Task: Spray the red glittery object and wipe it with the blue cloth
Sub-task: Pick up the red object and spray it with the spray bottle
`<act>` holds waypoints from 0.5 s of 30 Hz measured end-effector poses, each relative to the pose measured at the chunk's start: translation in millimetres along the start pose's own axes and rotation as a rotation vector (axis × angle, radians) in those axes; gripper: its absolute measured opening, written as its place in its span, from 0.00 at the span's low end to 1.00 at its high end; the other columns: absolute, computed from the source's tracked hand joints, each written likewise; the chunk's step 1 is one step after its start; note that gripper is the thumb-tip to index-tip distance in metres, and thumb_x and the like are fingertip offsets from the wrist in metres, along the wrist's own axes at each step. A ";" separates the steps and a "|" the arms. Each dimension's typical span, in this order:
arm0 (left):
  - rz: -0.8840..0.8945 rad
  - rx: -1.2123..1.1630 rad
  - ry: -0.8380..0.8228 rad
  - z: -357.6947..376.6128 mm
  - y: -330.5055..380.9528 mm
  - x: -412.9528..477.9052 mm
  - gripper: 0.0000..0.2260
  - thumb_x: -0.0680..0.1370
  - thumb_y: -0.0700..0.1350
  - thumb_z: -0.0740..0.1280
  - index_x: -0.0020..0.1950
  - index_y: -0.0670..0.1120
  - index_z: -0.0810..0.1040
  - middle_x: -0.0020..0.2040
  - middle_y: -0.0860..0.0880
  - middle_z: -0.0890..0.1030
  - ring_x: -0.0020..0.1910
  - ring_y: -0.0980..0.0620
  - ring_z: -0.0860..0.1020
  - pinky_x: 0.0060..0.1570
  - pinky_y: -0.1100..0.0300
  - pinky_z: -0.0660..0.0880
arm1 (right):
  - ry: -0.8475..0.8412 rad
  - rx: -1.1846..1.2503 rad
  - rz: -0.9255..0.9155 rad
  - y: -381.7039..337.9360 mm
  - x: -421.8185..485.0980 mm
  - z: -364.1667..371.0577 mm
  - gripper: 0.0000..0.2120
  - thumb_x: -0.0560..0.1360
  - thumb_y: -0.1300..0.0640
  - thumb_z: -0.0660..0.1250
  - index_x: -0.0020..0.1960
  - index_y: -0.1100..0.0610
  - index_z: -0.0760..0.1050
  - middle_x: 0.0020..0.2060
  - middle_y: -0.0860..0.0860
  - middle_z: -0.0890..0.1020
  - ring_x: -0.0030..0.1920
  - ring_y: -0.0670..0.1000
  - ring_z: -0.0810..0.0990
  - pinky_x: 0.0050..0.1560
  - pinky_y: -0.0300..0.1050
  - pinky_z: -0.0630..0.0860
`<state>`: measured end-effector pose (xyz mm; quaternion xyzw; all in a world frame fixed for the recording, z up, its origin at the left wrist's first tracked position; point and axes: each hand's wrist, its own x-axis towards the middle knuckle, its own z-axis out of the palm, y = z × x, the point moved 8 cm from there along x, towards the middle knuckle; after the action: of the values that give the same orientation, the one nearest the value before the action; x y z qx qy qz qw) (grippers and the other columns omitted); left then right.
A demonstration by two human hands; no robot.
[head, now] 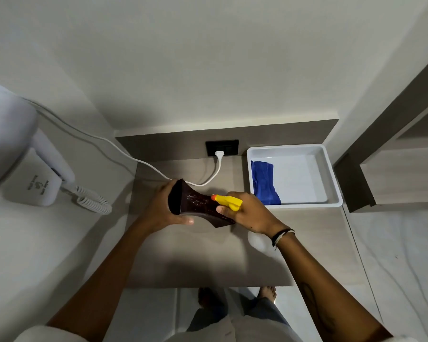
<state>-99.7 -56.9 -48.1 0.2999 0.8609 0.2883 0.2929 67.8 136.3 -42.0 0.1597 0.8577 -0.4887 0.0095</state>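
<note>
A dark red glittery object (pixel 195 204), flared at both ends, is held tilted just above the wooden desk (pixel 203 257) by my left hand (pixel 163 211), which grips its far wide end. My right hand (pixel 252 213) holds a spray bottle with a yellow head (pixel 229 201) and an orange nozzle pointing at the object's middle from close by. The bottle's pale body shows below my wrist. The blue cloth (pixel 264 182) lies crumpled in the left part of a white tray (pixel 331 174) at the desk's back right.
A white wall-mounted hair dryer (pixel 17 149) hangs at left, its coiled cord and a white cable running to a black socket (pixel 222 147) at the back of the desk. A wooden shelf unit stands at right. My bare feet show below the desk's front edge.
</note>
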 end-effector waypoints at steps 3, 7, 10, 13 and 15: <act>0.073 0.049 0.053 -1.5 8.0 1.8 0.54 0.60 0.45 0.90 0.81 0.47 0.67 0.77 0.45 0.72 0.74 0.45 0.73 0.70 0.53 0.73 | 0.015 -0.058 -0.008 -11.6 7.5 2.3 0.07 0.81 0.40 0.71 0.45 0.35 0.77 0.32 0.36 0.78 0.38 0.42 0.78 0.40 0.36 0.70; 0.114 0.099 0.087 -4.0 10.8 4.3 0.52 0.61 0.43 0.89 0.81 0.46 0.68 0.75 0.45 0.74 0.73 0.45 0.73 0.68 0.56 0.70 | -0.003 -0.100 0.039 -3.4 5.9 1.0 0.16 0.81 0.39 0.70 0.52 0.52 0.79 0.39 0.46 0.81 0.41 0.51 0.81 0.38 0.43 0.72; 0.095 0.092 0.044 -1.9 5.5 4.9 0.54 0.62 0.41 0.88 0.83 0.45 0.65 0.77 0.45 0.71 0.73 0.48 0.70 0.71 0.55 0.69 | -0.023 -0.173 0.118 11.7 -1.0 -2.2 0.23 0.82 0.37 0.68 0.65 0.54 0.81 0.48 0.52 0.87 0.44 0.54 0.85 0.46 0.51 0.81; 0.103 0.100 0.020 -2.8 1.6 5.0 0.54 0.62 0.38 0.86 0.84 0.46 0.63 0.77 0.45 0.69 0.73 0.48 0.69 0.72 0.55 0.69 | -0.022 -0.230 0.195 29.2 -8.6 -6.9 0.25 0.81 0.37 0.68 0.68 0.54 0.81 0.46 0.52 0.86 0.42 0.52 0.82 0.46 0.49 0.79; 0.112 0.094 0.004 -4.4 1.1 4.7 0.54 0.61 0.40 0.85 0.84 0.47 0.64 0.76 0.46 0.70 0.74 0.45 0.70 0.70 0.55 0.68 | -0.015 -0.223 0.229 37.8 -12.7 -9.2 0.24 0.81 0.37 0.69 0.66 0.55 0.82 0.49 0.56 0.88 0.43 0.54 0.84 0.50 0.53 0.83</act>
<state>-105.4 -54.3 -46.0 0.3604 0.8560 0.2639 0.2603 91.8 158.5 -66.5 0.2508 0.8828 -0.3871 0.0894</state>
